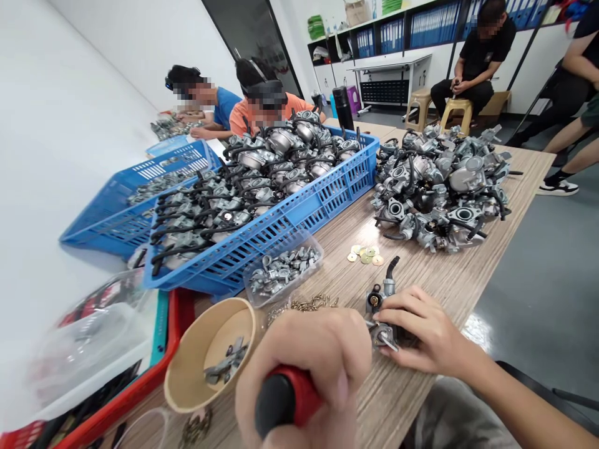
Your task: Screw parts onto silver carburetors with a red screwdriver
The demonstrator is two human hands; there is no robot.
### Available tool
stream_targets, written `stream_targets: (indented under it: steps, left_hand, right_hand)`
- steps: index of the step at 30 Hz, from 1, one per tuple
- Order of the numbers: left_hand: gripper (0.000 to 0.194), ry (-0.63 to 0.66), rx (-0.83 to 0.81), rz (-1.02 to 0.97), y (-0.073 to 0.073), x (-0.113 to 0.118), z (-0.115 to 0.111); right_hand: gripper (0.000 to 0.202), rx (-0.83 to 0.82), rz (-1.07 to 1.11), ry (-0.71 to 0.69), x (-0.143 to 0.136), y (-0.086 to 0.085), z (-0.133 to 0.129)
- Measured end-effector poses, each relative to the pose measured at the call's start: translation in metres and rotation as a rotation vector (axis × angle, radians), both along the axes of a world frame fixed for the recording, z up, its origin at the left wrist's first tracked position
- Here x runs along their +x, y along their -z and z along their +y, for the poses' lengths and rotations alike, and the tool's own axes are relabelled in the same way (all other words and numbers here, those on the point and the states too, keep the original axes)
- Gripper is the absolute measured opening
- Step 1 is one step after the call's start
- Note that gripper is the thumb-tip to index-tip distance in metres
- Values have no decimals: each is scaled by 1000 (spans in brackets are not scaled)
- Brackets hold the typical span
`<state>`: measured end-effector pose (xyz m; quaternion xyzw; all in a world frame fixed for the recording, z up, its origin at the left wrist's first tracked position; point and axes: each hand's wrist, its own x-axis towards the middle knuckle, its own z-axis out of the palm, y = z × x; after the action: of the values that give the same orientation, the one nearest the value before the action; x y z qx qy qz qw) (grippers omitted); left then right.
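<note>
Close to the camera, my left hand [318, 355] is wrapped round a red and black tool handle [292, 399], its dark end facing me; the rest of the tool is hidden behind the fingers. To the right, my right hand [428, 330] grips a metal carburetor [387, 288] on the table, fingers over its top and thumb on the near side. A short black hose sticks up from its far end. Several thin brass-coloured discs [369, 252] lie beyond it. Small brass parts [311, 303] are spread behind my left hand.
A blue crate [299, 218] full of carburetors, a clear tray [283, 271] of metal fittings and a beige bowl [187, 368] stand left. A carburetor pile [440, 193] covers the table's [528, 168] far right. Other people sit beyond.
</note>
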<state>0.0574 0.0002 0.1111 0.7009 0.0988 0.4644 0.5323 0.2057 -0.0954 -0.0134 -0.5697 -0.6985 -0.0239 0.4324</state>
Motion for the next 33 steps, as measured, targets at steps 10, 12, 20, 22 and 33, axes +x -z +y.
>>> stream_targets:
  steps: [10,12,20,22,33]
  left_hand:
    - [34,-230,-157,-394,18,19,-33]
    - [29,-193,-122,-435,22,21,-32]
    - [58,-121,-239,-284,26,29,-30]
    - [63,-64,-290,-305,25,36,-31]
    - [63,-232,-213,-203,-1,74,-39]
  right_hand:
    - [27,25,10,-18,4,11,0]
    - [25,31,15,-18,5,13,-1]
    - [21,82,13,-7,12,22,0]
    - [22,99,23,-10,16,27,2]
    - [38,124,102,-28,34,35,19]
